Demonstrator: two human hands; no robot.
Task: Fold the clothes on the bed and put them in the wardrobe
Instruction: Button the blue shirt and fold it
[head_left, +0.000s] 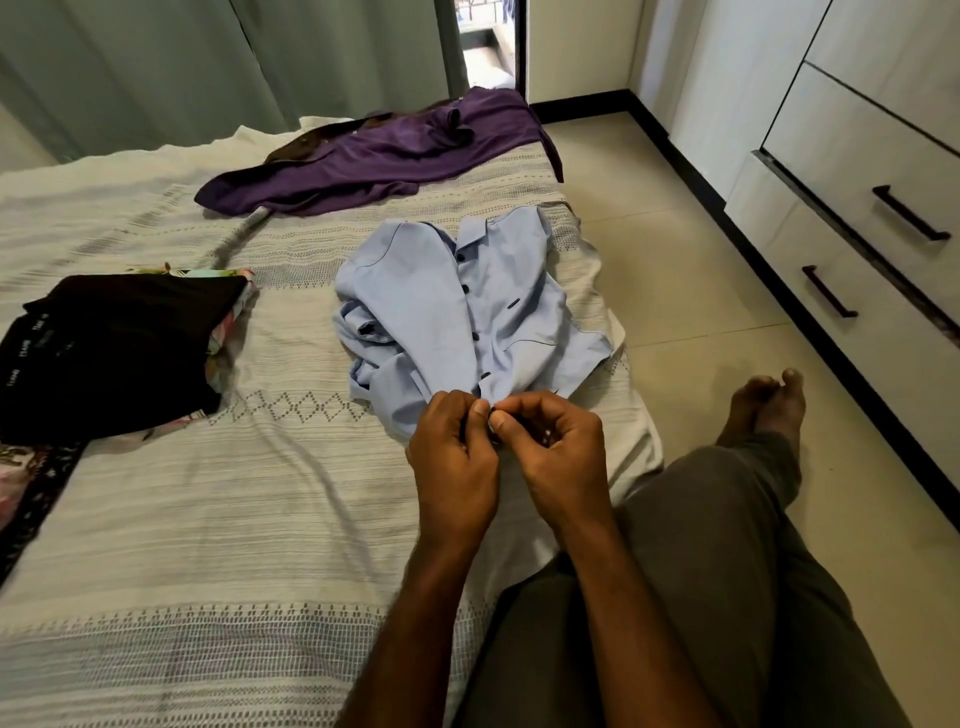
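Note:
A light blue button-up shirt (457, 306) lies front up near the bed's right edge, collar away from me, its dark buttons showing. At the shirt's near hem my left hand (452, 457) and my right hand (558, 457) meet, fingers curled, both pinching the placket at a dark button. A purple garment (363, 156) lies spread at the far end of the bed. At the left sits a folded black garment (114, 353) on top of floral fabric (228, 332).
The bed (208, 519) has a pale woven cover. My legs in grey trousers (701, 571) hang off its right side over the tiled floor (675, 249). White wardrobe drawers (857, 208) with black handles stand at the right. Green curtains (208, 62) hang behind the bed.

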